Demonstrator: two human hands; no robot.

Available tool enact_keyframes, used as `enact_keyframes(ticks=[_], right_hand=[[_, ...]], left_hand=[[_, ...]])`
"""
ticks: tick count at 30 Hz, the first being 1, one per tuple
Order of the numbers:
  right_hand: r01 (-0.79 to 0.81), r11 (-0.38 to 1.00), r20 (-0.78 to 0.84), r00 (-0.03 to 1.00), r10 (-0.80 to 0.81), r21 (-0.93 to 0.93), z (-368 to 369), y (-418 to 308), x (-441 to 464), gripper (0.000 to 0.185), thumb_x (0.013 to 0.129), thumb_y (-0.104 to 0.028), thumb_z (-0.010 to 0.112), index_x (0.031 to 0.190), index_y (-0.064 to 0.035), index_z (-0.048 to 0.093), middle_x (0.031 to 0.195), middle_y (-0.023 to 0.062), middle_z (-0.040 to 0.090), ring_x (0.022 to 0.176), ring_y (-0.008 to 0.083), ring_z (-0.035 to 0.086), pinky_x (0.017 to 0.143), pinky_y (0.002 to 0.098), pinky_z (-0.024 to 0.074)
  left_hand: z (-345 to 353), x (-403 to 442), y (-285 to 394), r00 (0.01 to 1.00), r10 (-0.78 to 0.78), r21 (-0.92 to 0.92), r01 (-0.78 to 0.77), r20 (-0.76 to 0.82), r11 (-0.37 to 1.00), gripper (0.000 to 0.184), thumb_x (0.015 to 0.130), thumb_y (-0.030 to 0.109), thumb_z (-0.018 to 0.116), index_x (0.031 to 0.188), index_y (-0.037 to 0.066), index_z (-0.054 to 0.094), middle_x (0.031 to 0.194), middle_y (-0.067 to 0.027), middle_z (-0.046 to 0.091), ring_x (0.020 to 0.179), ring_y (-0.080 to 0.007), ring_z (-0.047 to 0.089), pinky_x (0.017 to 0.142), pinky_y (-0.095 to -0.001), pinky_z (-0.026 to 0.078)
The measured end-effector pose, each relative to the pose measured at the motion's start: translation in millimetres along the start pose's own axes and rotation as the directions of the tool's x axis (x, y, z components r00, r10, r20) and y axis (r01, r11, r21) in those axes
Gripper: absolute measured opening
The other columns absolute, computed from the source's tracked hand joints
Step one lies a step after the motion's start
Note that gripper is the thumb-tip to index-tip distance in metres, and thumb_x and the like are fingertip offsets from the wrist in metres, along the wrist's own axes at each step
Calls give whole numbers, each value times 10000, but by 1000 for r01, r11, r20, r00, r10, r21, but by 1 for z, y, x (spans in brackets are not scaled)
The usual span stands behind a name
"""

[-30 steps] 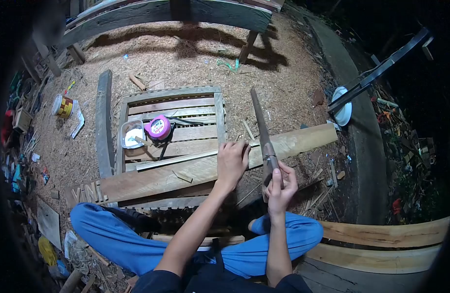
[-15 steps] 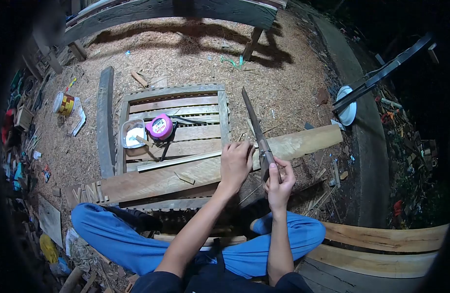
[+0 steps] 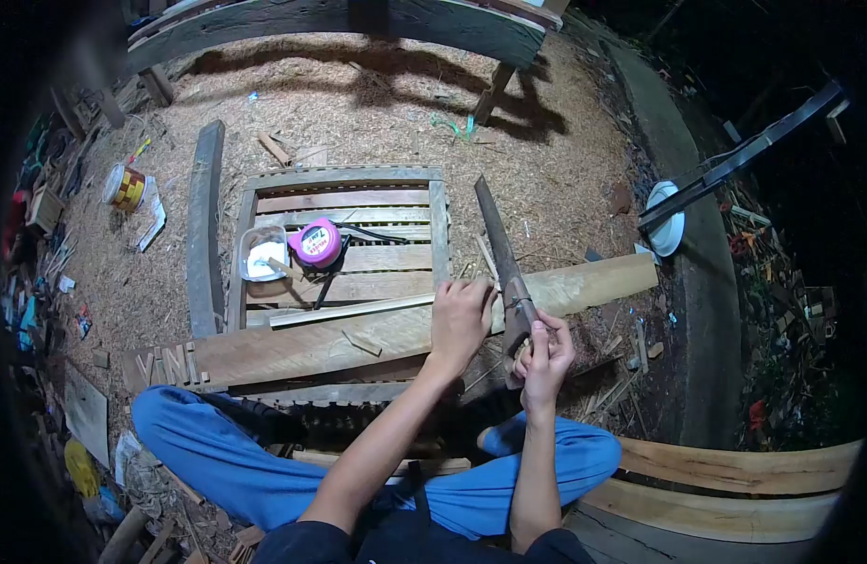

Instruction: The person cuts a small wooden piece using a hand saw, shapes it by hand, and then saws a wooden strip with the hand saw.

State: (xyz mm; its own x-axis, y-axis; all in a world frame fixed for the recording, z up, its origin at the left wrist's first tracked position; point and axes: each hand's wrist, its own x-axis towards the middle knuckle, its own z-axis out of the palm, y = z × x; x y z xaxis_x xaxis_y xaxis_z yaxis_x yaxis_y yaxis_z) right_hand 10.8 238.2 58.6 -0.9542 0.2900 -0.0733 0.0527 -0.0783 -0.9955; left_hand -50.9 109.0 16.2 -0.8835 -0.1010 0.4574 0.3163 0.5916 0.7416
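My left hand point(image 3: 460, 321) is closed over the right end of a thin pale wooden strip point(image 3: 349, 310), which lies along a wide plank point(image 3: 292, 352). My right hand point(image 3: 546, 357) grips the near end of a long, narrow, dark brown knife-like tool point(image 3: 497, 235). That tool slants away from me across the plank, with a band round it just beyond my fingers. Its lower part is partly hidden by my right hand, so I cannot tell its exact kind. A short wood sliver point(image 3: 362, 344) rests on the plank left of my left hand.
Under the plank is a slatted wooden frame point(image 3: 438, 221), carrying a pink tape measure point(image 3: 318, 244) and a clear plastic tub point(image 3: 263, 254). Small wood pieces point(image 3: 175, 362) lie at the plank's left end. A wooden bench point(image 3: 335, 39) stands beyond; boards point(image 3: 734, 465) lie at right.
The view has shifted slightly. My right hand and the tool sit a little lower and more upright against the plank; my left hand stays on the strip.
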Motion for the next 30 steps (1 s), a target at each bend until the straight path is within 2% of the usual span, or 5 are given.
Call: enact_keyframes(ticks=[8, 12, 18, 25, 30], right_hand=[[80, 989, -21, 996, -83, -127, 7, 12, 1, 205, 1040, -179, 610, 1176, -26, 622, 740, -8, 599, 492, 21, 452, 405, 220, 329], [-85, 980, -69, 995, 74, -179, 10, -2, -6, 220, 1021, -134, 610, 1152, 42, 630, 1087, 112, 675, 886, 118, 622, 715, 263, 513], [113, 964, -44, 991, -127, -240, 6, 15, -5, 205, 1016, -131, 617, 1107, 53, 635, 1056, 130, 671, 1001, 190, 628, 864, 337, 514], [-41, 993, -14, 999, 39, -107, -16, -20, -67, 226, 1056, -166, 595, 1238, -33, 584, 770, -19, 592, 552, 6, 473, 468, 192, 326], [54, 990, -102, 992, -68, -132, -23, 16, -95, 241, 1024, -136, 623, 1230, -19, 578, 787, 18, 622, 550, 47, 529, 470, 214, 399]], left_hand=[[0, -1, 0, 1000, -10, -1, 10, 12, 1000, 114, 909, 142, 717, 974, 50, 702, 895, -130, 724, 894, -320, 670, 837, -431, 470], [2, -2, 0, 1000, -5, 3, 5, 0, 1000, 103, 898, 116, 701, 979, 51, 708, 883, -125, 728, 881, -317, 668, 842, -433, 464], [7, -3, -1, 998, -49, 27, 48, 33, 998, 109, 815, 80, 689, 914, 63, 648, 884, -111, 705, 900, -304, 652, 851, -438, 450], [11, -3, -4, 996, -67, 51, 64, 59, 997, 125, 806, 71, 700, 913, 72, 636, 876, -103, 702, 913, -303, 649, 847, -440, 439], [5, 5, -2, 999, -19, 55, 17, 38, 998, 80, 867, 108, 707, 918, 71, 658, 851, -118, 699, 872, -311, 645, 827, -442, 433]])
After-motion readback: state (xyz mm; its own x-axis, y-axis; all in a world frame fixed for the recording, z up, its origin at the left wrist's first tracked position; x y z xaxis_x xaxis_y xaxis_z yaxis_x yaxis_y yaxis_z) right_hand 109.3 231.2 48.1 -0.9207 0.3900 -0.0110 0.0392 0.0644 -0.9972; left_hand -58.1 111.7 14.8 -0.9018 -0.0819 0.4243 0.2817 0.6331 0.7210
